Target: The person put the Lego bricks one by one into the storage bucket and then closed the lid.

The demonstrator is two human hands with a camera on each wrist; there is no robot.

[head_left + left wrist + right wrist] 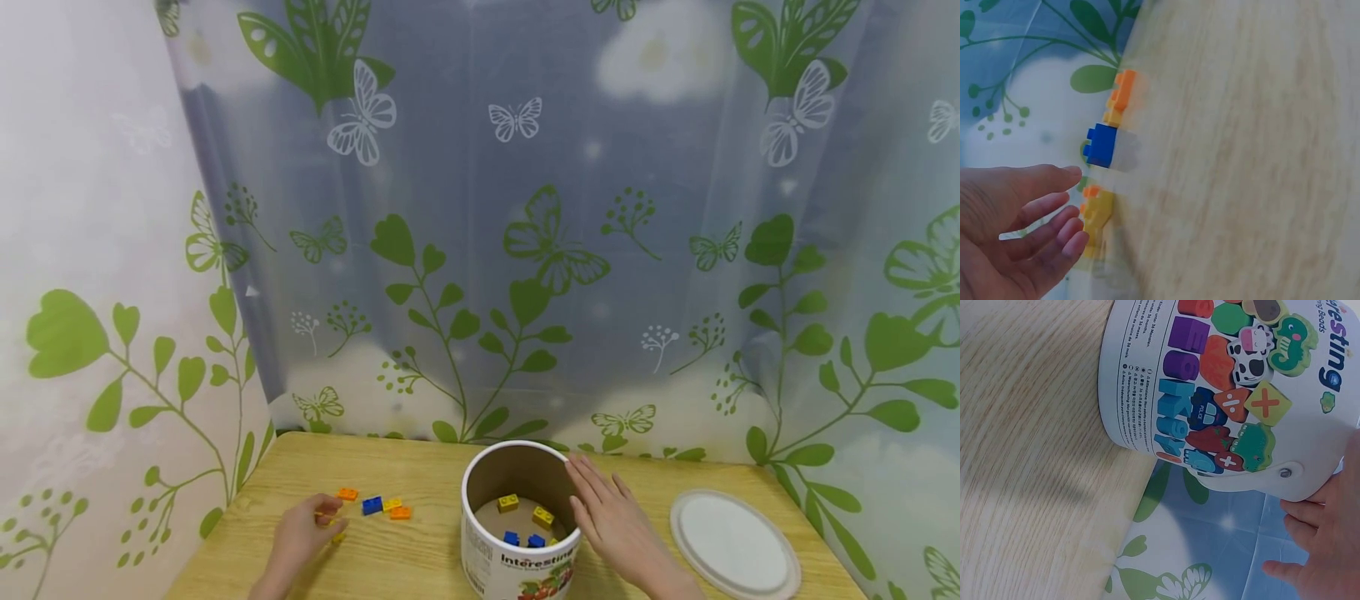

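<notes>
My left hand is over the left part of the table, thumb and fingers spread apart. Just past its fingertips in the left wrist view are yellow toy bricks. Beyond them lie a blue brick, a yellow brick and orange bricks. With straight fingers, my right hand rests against the right side of a white printed bucket, fingertips at its rim. Inside the bucket are yellow bricks and blue bricks.
A round white lid lies on the wooden table to the right of the bucket. Behind the table hangs a curtain printed with leaves and butterflies. On the bucket's side sits a white handle.
</notes>
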